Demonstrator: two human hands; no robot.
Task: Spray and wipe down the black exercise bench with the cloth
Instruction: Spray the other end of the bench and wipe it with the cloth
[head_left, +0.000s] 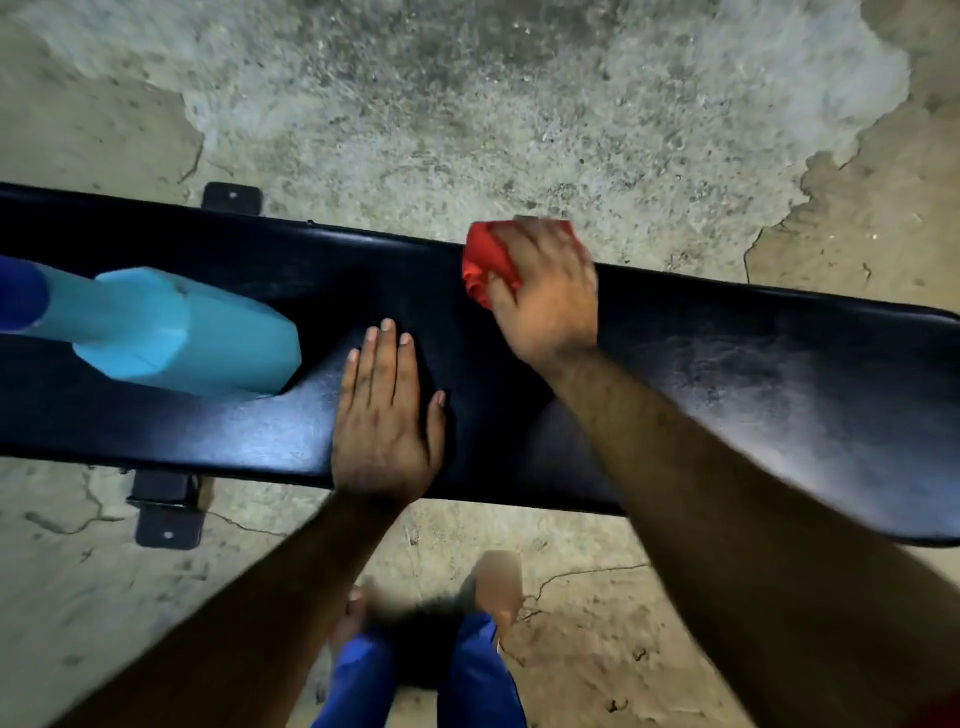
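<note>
Blue spray bottle (171, 332) stands on the bench (753, 374) toward its left end. Left hand (387, 415) lies flat, fingers straight, pressing the pad at the near edge, mid-length. Right hand (545, 291) at the far edge, fingers curled, grips the red cloth (480, 265) against the pad.
</note>
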